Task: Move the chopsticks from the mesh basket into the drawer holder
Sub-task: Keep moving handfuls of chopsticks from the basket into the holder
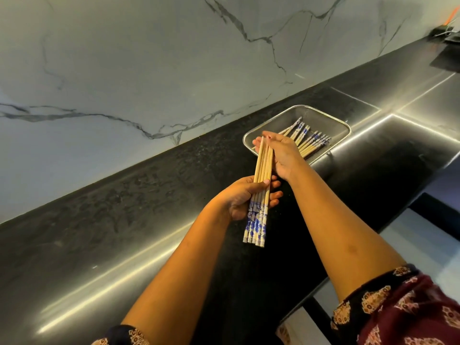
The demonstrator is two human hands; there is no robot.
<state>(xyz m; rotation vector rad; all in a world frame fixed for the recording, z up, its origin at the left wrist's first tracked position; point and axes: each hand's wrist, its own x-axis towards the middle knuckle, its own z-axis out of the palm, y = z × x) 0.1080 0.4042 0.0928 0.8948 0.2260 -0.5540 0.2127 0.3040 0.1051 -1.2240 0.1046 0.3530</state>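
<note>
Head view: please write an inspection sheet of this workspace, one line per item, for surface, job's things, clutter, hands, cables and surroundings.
Surface: dark counter with a shiny metal front edge.
Job's things: mesh basket on the counter, with loose chopsticks lying inside; a held bundle of chopsticks is out of it, blue patterned ends toward the person. Drawer holder: not in view.
Clutter: small dark items at the far right end, too small to tell.
Hands: left hand grips the bundle; right hand rests flat against its plain tips.
Cables: nothing seen.
Surroundings: marble wall behind the counter.
</note>
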